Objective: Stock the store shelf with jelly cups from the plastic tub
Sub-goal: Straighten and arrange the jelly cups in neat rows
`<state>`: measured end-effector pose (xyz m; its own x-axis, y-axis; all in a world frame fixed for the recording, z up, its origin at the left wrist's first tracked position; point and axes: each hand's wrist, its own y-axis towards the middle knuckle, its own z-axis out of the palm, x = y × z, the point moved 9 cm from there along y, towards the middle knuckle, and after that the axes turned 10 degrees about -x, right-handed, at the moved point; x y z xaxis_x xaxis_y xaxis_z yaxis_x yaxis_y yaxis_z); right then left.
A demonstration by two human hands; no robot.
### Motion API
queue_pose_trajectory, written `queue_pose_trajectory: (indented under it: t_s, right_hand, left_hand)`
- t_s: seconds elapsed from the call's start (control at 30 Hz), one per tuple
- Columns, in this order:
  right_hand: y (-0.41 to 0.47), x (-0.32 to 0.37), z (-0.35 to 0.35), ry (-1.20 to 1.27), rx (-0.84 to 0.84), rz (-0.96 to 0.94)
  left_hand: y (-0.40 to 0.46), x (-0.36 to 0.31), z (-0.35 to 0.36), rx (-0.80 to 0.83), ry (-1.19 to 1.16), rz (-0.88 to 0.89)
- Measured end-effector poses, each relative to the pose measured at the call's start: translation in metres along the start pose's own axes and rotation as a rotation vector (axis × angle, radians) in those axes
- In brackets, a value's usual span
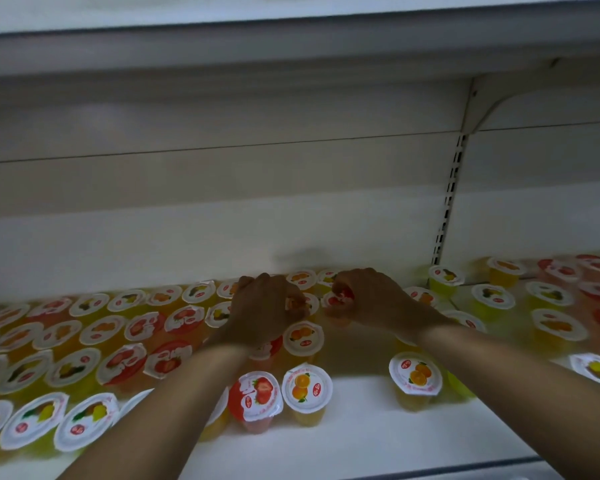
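Observation:
Several jelly cups with white fruit-printed lids stand in rows on the white shelf [361,427]. Both my arms reach to the back of it. My left hand [264,306] curls its fingers round an orange jelly cup [297,303]. My right hand [371,299] grips a red strawberry jelly cup [342,296] beside it. Nearer the front stand a strawberry cup [255,396] and two orange cups [305,389], [414,374]. The plastic tub is out of view.
The shelf board above [291,57] hangs low over the cups. A slotted upright [447,202] with a bracket divides this bay from the right bay, where more cups [551,306] stand. Bare shelf lies at front centre and right.

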<state>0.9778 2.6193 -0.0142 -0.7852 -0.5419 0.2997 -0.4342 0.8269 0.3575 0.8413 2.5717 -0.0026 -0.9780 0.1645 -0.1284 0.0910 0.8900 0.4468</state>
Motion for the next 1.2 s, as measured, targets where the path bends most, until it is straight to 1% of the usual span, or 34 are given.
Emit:
queue_pose_trajectory:
  t_s: [0.2, 0.3, 0.33, 0.43, 0.47, 0.53, 0.6, 0.63, 0.67, 0.73, 0.8, 0.87, 0.97, 1.1, 1.2]
  right_hand:
    - [-0.003, 0.003, 0.001, -0.015, -0.023, -0.039]
    - [-0.004, -0.001, -0.003, -0.098, -0.019, -0.026]
    - [-0.004, -0.003, -0.012, -0.095, -0.038, -0.012]
    - [-0.008, -0.015, -0.058, 0.022, -0.127, 0.012]
    - [-0.011, -0.021, -0.071, 0.036, -0.104, 0.013]
    - [-0.023, -0.033, -0.080, 0.012, 0.048, 0.036]
    - [-0.041, -0.044, -0.075, -0.093, 0.209, 0.083]
    - [-0.049, -0.048, -0.072, -0.144, 0.260, 0.120]
    - [-0.057, -0.050, -0.069, -0.184, 0.286, 0.159]
    - [-0.065, -0.050, -0.066, -0.270, 0.283, 0.203]
    - [-0.067, -0.045, -0.063, -0.356, 0.256, 0.200]
    - [-0.066, -0.039, -0.061, -0.389, 0.226, 0.202]
    - [-0.065, -0.031, -0.059, -0.363, 0.201, 0.232]
    - [-0.062, -0.014, -0.050, -0.226, 0.149, 0.252]
    - [-0.061, -0.001, -0.035, -0.117, 0.149, 0.244]
  left_hand:
    - [-0.002, -0.003, -0.002, -0.001, 0.017, -0.010]
    - [-0.005, -0.004, -0.005, 0.005, 0.016, -0.028]
    - [-0.007, -0.005, -0.007, 0.001, 0.005, -0.038]
    - [-0.015, -0.004, -0.014, -0.018, -0.011, -0.060]
    - [-0.019, -0.003, -0.015, -0.018, -0.016, -0.067]
    - [-0.028, 0.001, -0.016, -0.012, -0.021, -0.076]
    - [-0.036, 0.003, -0.016, 0.011, -0.011, -0.085]
    - [-0.040, 0.003, -0.016, 0.025, -0.006, -0.090]
    - [-0.042, 0.001, -0.016, 0.039, -0.008, -0.094]
    - [-0.044, -0.004, -0.016, 0.058, -0.017, -0.086]
    - [-0.045, -0.008, -0.016, 0.073, -0.007, -0.074]
    - [-0.045, -0.009, -0.016, 0.083, -0.002, -0.076]
    - [-0.044, -0.009, -0.016, 0.089, 0.006, -0.075]
    - [-0.044, -0.010, -0.015, 0.104, 0.011, -0.080]
    - [-0.043, -0.013, -0.016, 0.101, -0.005, -0.083]
